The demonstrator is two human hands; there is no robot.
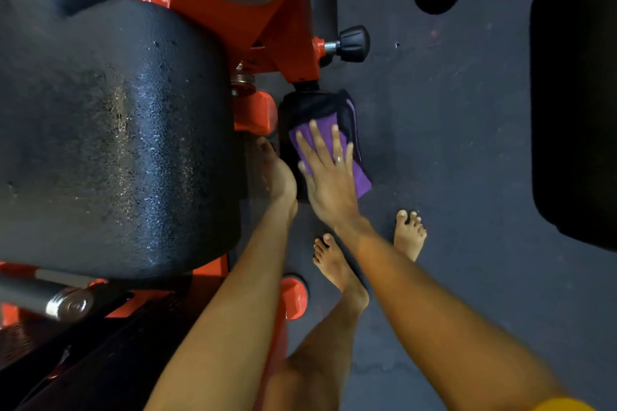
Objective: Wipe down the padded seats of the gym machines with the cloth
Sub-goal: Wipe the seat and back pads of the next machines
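A large black padded seat [110, 130] fills the left. The purple cloth [362, 178] drapes the small black pad [310, 107], pressed under the right hand's [329, 177] straight, spread fingers [315, 140]. The left hand [278, 173] touches the pad's side, grip unclear.

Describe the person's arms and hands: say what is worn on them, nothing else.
The left arm and right arm carry no sleeves or watch. Neither hand is gloved. The right hand wears a thin pale ring; the left hand shows none. A yellow fabric edge, perhaps a sleeve, sits at the right upper arm.
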